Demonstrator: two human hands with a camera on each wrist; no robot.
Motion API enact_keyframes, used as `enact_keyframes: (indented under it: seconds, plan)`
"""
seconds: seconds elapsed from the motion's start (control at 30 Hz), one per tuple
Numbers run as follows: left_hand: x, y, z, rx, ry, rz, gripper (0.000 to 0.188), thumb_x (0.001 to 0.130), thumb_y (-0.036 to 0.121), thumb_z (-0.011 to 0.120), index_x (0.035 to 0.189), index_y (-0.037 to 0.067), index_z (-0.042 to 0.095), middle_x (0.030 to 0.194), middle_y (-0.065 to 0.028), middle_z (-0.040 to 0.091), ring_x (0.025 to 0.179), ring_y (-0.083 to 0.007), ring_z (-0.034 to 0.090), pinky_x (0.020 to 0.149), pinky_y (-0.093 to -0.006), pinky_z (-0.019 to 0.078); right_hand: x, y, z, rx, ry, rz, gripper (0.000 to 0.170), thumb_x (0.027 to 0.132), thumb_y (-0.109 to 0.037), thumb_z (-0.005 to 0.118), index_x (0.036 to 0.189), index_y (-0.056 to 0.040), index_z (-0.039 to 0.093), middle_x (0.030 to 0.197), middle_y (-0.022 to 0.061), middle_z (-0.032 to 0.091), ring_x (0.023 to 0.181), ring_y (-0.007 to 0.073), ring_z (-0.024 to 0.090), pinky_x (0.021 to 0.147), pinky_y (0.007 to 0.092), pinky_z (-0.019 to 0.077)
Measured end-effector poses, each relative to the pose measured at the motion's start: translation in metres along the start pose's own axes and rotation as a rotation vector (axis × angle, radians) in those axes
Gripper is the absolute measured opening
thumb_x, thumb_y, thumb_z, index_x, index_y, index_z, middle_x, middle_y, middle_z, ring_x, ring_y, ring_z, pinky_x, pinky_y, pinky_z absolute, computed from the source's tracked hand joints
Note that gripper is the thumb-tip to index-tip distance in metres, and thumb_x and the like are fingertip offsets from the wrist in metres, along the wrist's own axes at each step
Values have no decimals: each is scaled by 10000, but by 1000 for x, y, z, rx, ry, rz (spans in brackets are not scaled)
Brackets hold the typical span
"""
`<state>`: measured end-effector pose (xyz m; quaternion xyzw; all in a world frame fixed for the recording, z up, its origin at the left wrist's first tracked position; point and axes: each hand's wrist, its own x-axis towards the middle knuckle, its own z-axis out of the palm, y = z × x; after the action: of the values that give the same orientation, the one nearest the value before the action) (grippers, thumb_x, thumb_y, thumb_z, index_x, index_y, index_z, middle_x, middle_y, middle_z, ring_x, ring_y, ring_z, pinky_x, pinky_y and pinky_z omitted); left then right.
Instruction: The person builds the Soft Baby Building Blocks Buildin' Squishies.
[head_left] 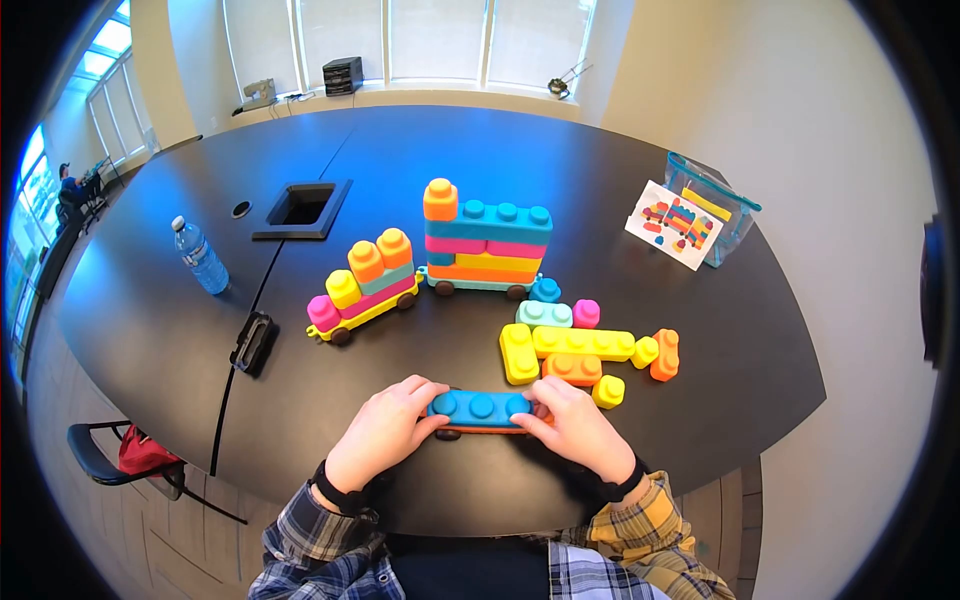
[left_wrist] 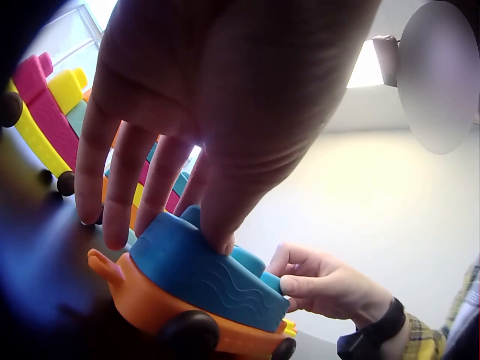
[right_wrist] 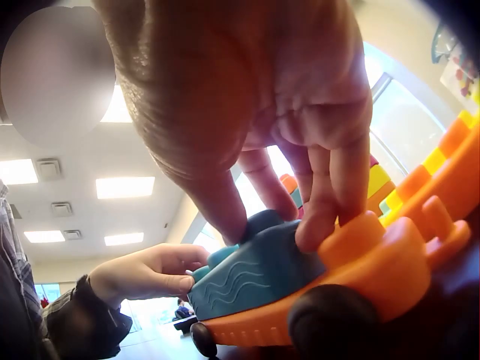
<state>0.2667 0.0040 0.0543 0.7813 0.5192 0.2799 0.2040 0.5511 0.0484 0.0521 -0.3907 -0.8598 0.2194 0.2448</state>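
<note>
A long blue toy block (head_left: pixel 481 408) with round studs and wavy lines on its side sits on an orange wheeled wagon base (left_wrist: pixel 150 306) near the table's front edge. My left hand (head_left: pixel 388 428) pinches the block's left end, thumb on the near side and fingers on the far side. At the other end, my right hand (head_left: pixel 585 425) pinches the same block between thumb and fingers. An orange stud (right_wrist: pixel 352 240) rises from the base beside the block in the right wrist view. Black wheels (right_wrist: pixel 330 315) show under the base.
Beyond my hands stand a yellow wagon (head_left: pixel 350 322) and a taller teal wagon (head_left: pixel 470 278), both stacked with blocks. Loose blocks, among them a long yellow one (head_left: pixel 583 344), lie ahead of my right hand. A picture card (head_left: pixel 675 225), clear bag (head_left: pixel 735 215) and water bottle (head_left: pixel 202 258) stand farther out.
</note>
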Motion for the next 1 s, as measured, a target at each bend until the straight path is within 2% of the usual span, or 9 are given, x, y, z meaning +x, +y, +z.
enact_keyframes:
  seconds: [0.1, 0.23, 0.27, 0.33, 0.43, 0.53, 0.87, 0.93, 1.0]
  plan:
    - [3, -1, -2, 17, -17, -18, 333, 913, 185, 771, 1207, 61, 675, 1084, -133, 679, 991, -366, 693, 859, -450, 571, 3, 9, -6, 226, -103, 144, 229, 964, -167, 780, 1076, -3, 666, 887, 78, 665, 822, 158, 684, 734, 321, 546]
    - [0, -3, 3, 1, 4, -24, 325, 918, 174, 769, 1208, 59, 674, 1081, -139, 675, 961, -362, 704, 839, -441, 578, 3, 23, -7, 382, -108, 191, 224, 971, -94, 757, 1157, 10, 687, 935, 54, 686, 868, 119, 680, 804, 281, 549]
    - [0, -4, 3, 9, 23, -8, 322, 924, 165, 770, 1213, 58, 675, 1074, -145, 673, 928, -354, 715, 823, -432, 583, 3, 26, -8, 380, -109, 191, 224, 971, -94, 757, 1157, 10, 687, 935, 54, 686, 868, 119, 680, 804, 281, 549]
    - [0, -4, 4, 9, 28, -13, 319, 925, 164, 767, 1211, 59, 674, 1075, -143, 670, 932, -356, 712, 823, -434, 581, 4, 32, -8, 482, -191, 245, 213, 976, -55, 740, 1175, 3, 693, 958, 31, 678, 879, 96, 660, 804, 263, 543]
    - [-1, 0, 3, 18, 34, -26, 316, 925, 162, 761, 1211, 61, 671, 1081, -139, 664, 948, -365, 703, 823, -439, 578, 3, 42, -4, 578, -212, 274, 218, 980, -29, 726, 1194, -4, 692, 992, 10, 665, 889, 77, 632, 810, 244, 531]
    - [-2, -1, 5, 31, 36, -32, 319, 925, 160, 756, 1216, 64, 665, 1092, -136, 663, 975, -377, 692, 828, -446, 575, 3, 51, 1, 657, -226, 268, 231, 983, -21, 717, 1211, -3, 685, 1007, 7, 655, 890, 73, 615, 819, 241, 524]
    - [-1, 3, 4, 35, 31, -56, 327, 917, 148, 756, 1219, 66, 659, 1114, -136, 672, 1007, -395, 685, 848, -462, 573, 6, 51, 0, 631, -237, 253, 213, 988, -29, 720, 1197, -10, 684, 994, 11, 656, 880, 71, 617, 808, 236, 518]
    - [-1, 3, 3, 34, 29, -57, 328, 916, 143, 756, 1220, 67, 659, 1113, -137, 675, 1006, -396, 686, 847, -462, 574, 8, 51, 2, 607, -185, 237, 181, 958, -92, 776, 1111, -20, 711, 892, 15, 677, 797, 67, 626, 706, 238, 499]
    - [-1, 4, 3, 35, 28, -58, 329, 914, 139, 755, 1220, 68, 659, 1112, -137, 677, 1006, -397, 686, 846, -463, 574, 10, 48, 2, 590, -179, 228, 179, 954, -101, 783, 1098, -20, 713, 878, 16, 674, 791, 68, 625, 701, 242, 498]
